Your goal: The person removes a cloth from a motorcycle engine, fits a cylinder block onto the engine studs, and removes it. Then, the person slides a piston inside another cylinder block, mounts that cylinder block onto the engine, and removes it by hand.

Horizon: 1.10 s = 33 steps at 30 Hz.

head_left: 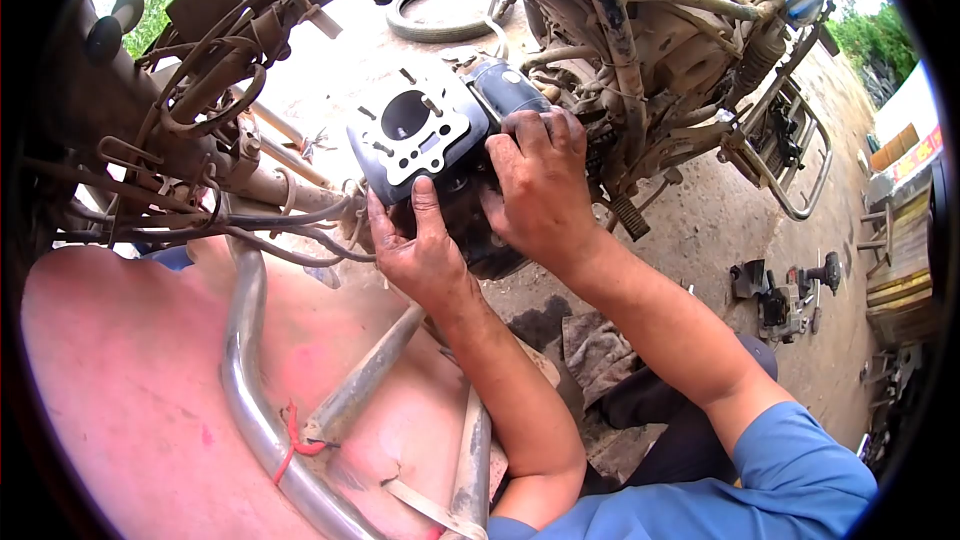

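An engine cylinder [420,145] with a flat silver top face, a round bore and upright studs sits in the motorcycle frame, its sides dark. My left hand [425,255] grips its lower edge, the thumb up against the rim of the face and the fingers along its left side. Beside the cylinder's right side, my right hand [540,180] has its fingers curled close to a dark rounded engine part [508,88]. What lies between those fingers is hidden. Below both hands, the dark lower engine [490,245] shows partly.
Frame tubes [615,40] and loose cables [320,240] surround the engine. A chrome bar [245,340] crosses a pink surface at left. A tyre [445,10] lies on the ground behind. A rag [600,355] and a power drill [828,272] with other parts lie at right.
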{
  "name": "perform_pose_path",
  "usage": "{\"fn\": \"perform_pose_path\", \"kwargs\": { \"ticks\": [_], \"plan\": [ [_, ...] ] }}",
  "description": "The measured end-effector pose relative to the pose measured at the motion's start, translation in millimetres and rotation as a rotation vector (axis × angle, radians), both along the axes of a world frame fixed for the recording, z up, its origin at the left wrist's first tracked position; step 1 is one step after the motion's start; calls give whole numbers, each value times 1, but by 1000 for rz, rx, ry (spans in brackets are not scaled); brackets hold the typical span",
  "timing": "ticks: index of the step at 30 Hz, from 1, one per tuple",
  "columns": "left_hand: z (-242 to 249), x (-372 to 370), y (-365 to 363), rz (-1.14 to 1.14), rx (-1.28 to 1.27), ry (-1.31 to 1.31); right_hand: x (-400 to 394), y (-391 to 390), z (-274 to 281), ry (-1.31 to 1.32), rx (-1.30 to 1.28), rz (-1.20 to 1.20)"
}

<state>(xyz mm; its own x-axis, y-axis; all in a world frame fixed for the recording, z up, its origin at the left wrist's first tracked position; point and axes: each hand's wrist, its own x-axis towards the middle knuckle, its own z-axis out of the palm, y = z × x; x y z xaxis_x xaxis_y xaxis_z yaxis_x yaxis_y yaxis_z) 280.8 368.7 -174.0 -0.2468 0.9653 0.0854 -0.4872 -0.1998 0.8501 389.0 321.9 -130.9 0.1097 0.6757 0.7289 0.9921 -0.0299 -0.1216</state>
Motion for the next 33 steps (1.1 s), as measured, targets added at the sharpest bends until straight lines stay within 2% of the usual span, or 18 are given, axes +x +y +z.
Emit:
{"fn": "perform_pose_path", "kwargs": {
  "ticks": [7,33],
  "plan": [
    [-3,0,1,24,22,52,4,2,-5,-15,-52,27],
    [-1,0,0,3,-23,-7,5,3,-9,-37,47,58]
  ]
}}
